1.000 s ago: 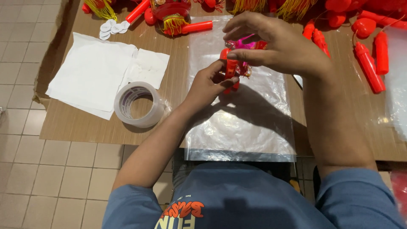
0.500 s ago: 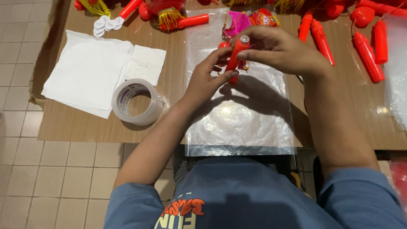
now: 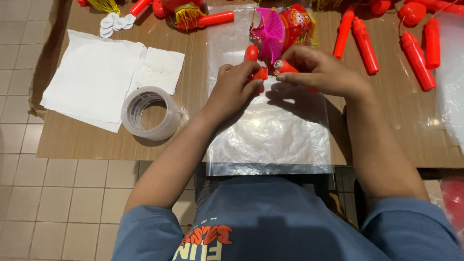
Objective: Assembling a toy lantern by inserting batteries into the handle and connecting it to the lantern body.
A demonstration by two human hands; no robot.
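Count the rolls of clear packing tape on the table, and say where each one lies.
1. The tape roll lies flat on the brown table, beside the white paper sheets, apart from the left hand. Others may lie outside the view.

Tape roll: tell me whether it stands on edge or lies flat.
Lying flat: the tape roll shows its round hole facing up on the table.

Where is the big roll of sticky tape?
In the head view the tape roll lies flat on the table's left side, beside the white paper sheets and left of the left hand.
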